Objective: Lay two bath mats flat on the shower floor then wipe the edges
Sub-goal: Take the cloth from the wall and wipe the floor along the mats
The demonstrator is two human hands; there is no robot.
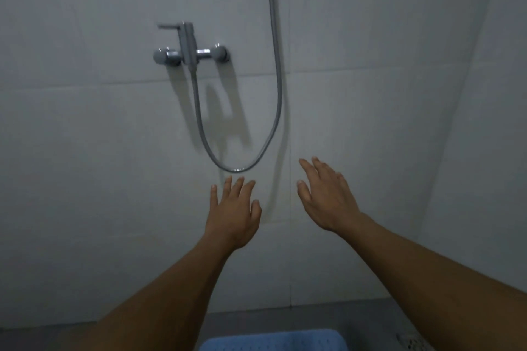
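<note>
**Both hands raised and holding nothing over a blue mat on the shower floor**

Nearest, at the bottom edge of the view, a blue bath mat lies on the grey shower floor, close to the foot of the wall; only its far end shows, dotted with small holes. Only this one mat is in sight. To its right, in the floor's corner, part of a drain grate is visible.

Above the mat, two bare forearms reach forward. The left hand is held up with fingers straight and slightly spread, its grip fully loose and holding nothing. The right hand is likewise spread, palm turned inward, grip empty. Neither hand touches the mat; both are in the air in front of the wall.

Farther off, the pale tiled wall carries a chrome mixer tap with a lever on top. A grey shower hose loops down from it and rises out of view. No writing or brand can be read anywhere.
</note>
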